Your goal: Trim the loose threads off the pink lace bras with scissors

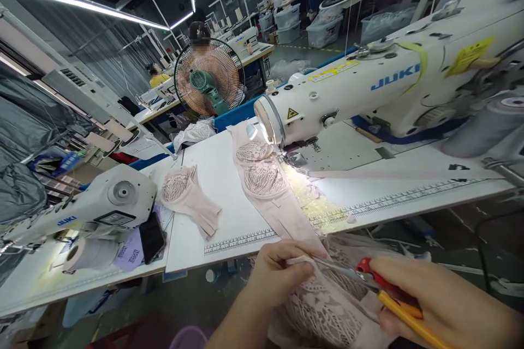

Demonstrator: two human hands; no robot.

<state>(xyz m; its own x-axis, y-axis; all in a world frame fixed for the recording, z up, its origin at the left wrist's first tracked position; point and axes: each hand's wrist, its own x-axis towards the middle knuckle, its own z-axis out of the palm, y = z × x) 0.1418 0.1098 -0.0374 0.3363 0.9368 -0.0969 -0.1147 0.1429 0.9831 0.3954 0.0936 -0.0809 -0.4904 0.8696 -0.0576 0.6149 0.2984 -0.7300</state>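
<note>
Left hand [278, 272] is pinching the pink lace strip [262, 180] between thumb and fingers, just below the table's [221, 174] front edge. Right hand [442, 300] is gripping the red-and-yellow snips [368, 278], fingers wrapped on the handles, blade tips lying against the strip beside the left thumb. The strip is running from under the sewing machine [368, 87] head, over the front edge, down between both hands. A second lace piece [186, 196] is lying near the table's left edge.
</note>
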